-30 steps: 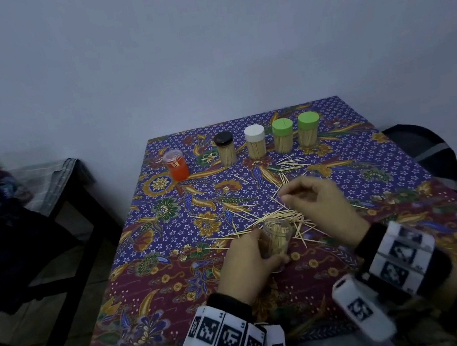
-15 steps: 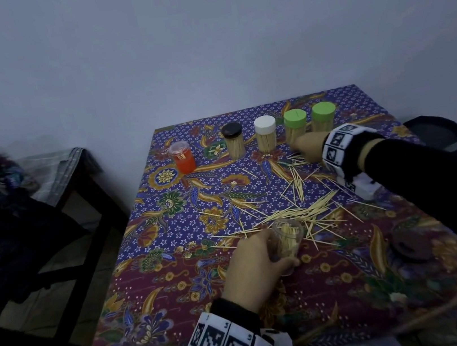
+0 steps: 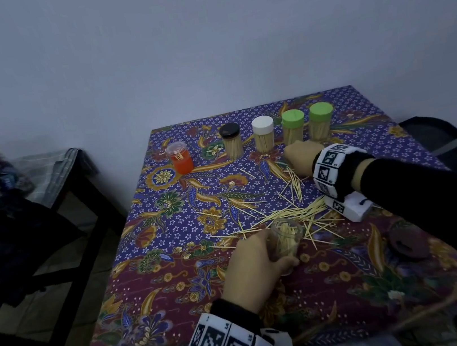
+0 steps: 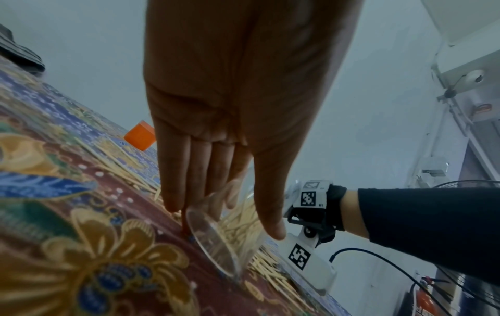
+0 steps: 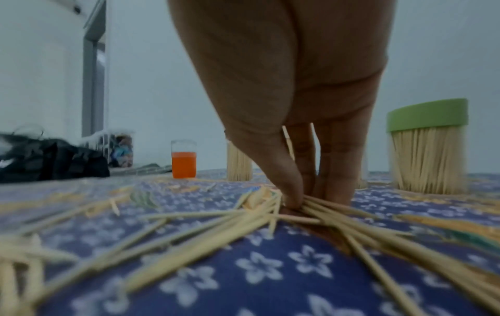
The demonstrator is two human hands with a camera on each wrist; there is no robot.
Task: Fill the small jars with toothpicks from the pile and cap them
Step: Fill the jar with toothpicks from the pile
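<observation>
My left hand grips a clear, uncapped small jar partly filled with toothpicks, tilted on the patterned tablecloth at the near edge of the toothpick pile. The left wrist view shows the fingers and thumb wrapped round the jar. My right hand is stretched out to the far side, just in front of the two green-capped jars. Its thumb and fingertips pinch a bunch of loose toothpicks against the cloth.
At the back stand an orange jar with a clear lid, a black-capped jar, a white-capped jar and a second green-capped jar, all full. A dark round lid lies near right. A dark side table stands left.
My right hand has left the pile beside the clear jar and reached out to the far toothpicks by the green-capped jars. The left hand still holds the jar in the same place.
</observation>
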